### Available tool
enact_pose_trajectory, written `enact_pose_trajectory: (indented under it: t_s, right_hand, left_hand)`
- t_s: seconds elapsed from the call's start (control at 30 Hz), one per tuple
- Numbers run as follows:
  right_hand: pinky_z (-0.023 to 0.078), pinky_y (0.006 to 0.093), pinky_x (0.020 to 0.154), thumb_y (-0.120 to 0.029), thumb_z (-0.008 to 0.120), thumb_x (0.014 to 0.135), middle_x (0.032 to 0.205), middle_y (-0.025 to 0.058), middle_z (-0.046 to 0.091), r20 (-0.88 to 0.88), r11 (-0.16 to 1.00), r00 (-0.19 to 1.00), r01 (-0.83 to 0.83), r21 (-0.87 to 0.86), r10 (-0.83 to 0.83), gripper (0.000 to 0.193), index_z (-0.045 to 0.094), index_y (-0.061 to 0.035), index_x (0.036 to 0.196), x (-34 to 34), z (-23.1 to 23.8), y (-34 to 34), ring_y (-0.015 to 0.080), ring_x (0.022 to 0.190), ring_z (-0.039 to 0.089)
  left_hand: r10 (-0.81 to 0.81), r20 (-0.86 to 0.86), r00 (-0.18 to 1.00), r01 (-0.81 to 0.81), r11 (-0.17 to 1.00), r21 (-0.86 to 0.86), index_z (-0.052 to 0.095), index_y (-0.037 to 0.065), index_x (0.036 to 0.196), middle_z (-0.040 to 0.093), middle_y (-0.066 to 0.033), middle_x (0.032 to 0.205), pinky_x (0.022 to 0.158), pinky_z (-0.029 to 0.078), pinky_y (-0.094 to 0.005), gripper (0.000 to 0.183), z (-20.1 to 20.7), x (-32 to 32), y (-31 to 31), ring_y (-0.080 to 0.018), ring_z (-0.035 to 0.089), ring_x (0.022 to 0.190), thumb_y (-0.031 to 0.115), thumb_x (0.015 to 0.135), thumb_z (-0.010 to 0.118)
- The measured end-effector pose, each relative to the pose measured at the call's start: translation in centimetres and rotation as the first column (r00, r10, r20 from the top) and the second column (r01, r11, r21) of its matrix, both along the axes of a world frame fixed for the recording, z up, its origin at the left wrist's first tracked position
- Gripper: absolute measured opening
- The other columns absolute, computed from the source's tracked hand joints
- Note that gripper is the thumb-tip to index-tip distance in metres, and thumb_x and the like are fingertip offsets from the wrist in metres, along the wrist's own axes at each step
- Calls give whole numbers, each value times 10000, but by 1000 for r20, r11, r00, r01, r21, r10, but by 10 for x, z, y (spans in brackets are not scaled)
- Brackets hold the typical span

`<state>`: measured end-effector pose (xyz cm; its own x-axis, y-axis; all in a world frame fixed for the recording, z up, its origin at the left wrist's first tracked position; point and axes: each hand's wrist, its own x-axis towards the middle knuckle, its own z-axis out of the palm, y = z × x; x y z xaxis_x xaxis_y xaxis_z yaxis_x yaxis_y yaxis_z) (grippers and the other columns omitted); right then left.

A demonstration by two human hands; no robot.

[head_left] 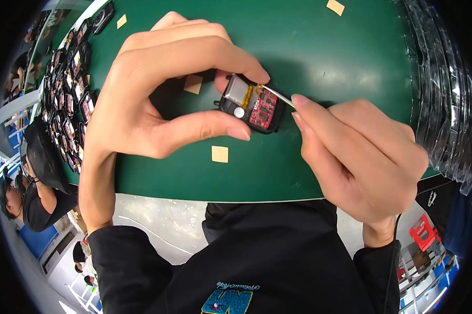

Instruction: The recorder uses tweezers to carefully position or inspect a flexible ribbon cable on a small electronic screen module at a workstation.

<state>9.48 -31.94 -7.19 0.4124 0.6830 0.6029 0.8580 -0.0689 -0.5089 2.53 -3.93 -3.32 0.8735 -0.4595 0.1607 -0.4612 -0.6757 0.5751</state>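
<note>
– Black-cased device (251, 104), held in the left hand (136, 94) above the worktop (288, 172), in from its near edge!
– And the right hand (364, 152) pinches a slim metal tool (279, 94), tip by the red circuit board (264, 111)!

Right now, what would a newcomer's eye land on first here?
Probably the red circuit board in the small open black device near the center, held by the left hand, with a slim metal tool from the right hand at the board's upper end. Next, the crowd of similar devices at far left and the clear plastic stack at far right.
</note>
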Motion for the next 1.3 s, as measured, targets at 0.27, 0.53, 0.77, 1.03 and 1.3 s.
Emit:
enact_pose_trajectory:
  t_s: [0.27, 0.53, 0.77, 1.03, 1.3]
  right_hand:
    - [422, 283, 471, 156, 860, 744, 716, 68, 668, -8, 1000, 1000, -13, 10, 13, 306, 854, 38, 1026, 0, 2, 3, 143, 534, 594]
    - [359, 259, 473, 134, 853, 784, 689, 32, 645, -84, 999, 996, 25, -27, -27, 257, 854, 16, 1013, -3, 11, 1, 89, 515, 525]
    - [356, 246, 511, 116, 853, 825, 694, 42, 655, -189, 996, 978, 92, 0, -90, 225, 851, 31, 1033, -4, 18, -1, 75, 555, 533]
    - [357, 230, 555, 88, 851, 880, 733, 32, 664, -289, 993, 951, 119, 22, -108, 220, 852, 30, 1092, -5, 21, 0, 59, 606, 534]
    - [339, 243, 498, 34, 841, 923, 705, 8, 647, -495, 966, 864, 199, 163, -95, 208, 814, 48, 1129, -2, 23, 12, 23, 574, 498]
  left_hand:
    - [41, -8, 999, -41, 999, -16, 820, 1, 1118, 762, -66, 956, 693, 375, -320, 578, 3, -2, -2, -173, 576, 792, 377, 705, 971]
    - [44, -48, 998, -49, 993, -111, 820, 46, 1178, 744, -37, 986, 712, 395, -300, 534, -2, -4, -1, -155, 533, 797, 236, 708, 986]
    - [77, -47, 996, -83, 984, -159, 801, 60, 1241, 705, -12, 972, 719, 411, -296, 577, -5, -8, -4, -142, 514, 817, 107, 693, 975]
    - [79, -35, 996, -82, 991, -110, 821, 68, 1240, 675, -17, 896, 773, 425, -325, 486, -3, -9, -2, -167, 536, 788, 154, 771, 915]
    - [172, -138, 975, -195, 965, -177, 812, 31, 1169, 718, -36, 946, 798, 434, -301, 256, 5, -9, -8, -141, 549, 794, 47, 914, 790]
